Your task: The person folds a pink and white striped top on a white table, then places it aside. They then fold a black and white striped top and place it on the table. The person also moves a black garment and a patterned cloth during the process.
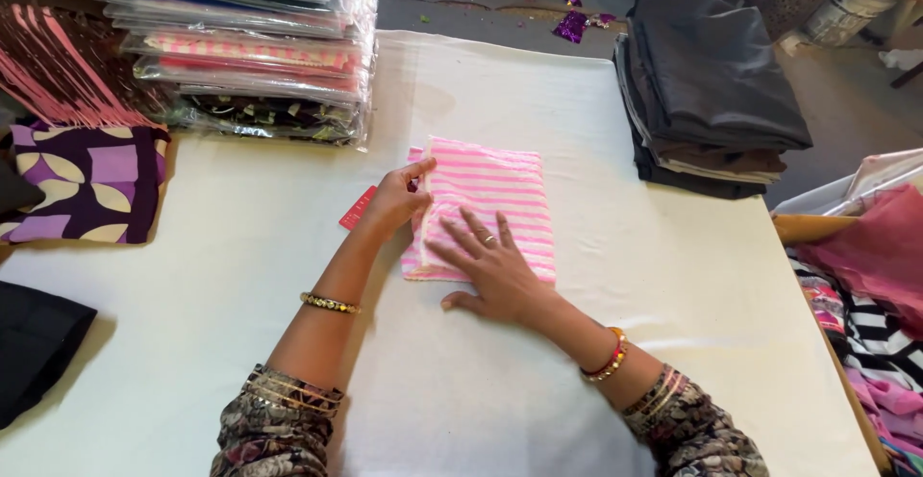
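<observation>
Under both hands, folded pink-and-white striped cloth [490, 203] lies flat.

- Bagged fabrics [252, 49] were stacked at the far left.
- Dark folded cloth pile [707, 87] sat far right.
- Purple patterned cloth [88, 184] lay left.

Both forearms reach forward, converging toward centre. Left hand [396, 200]: fingers curled in a pinch grip, thumb up, wrist bangle showing. Right hand [488, 267]: palm down, fingers spread flat, ring on one finger, bangles at the wrist. Patterned sleeves cover the forearms near the elbows.
</observation>
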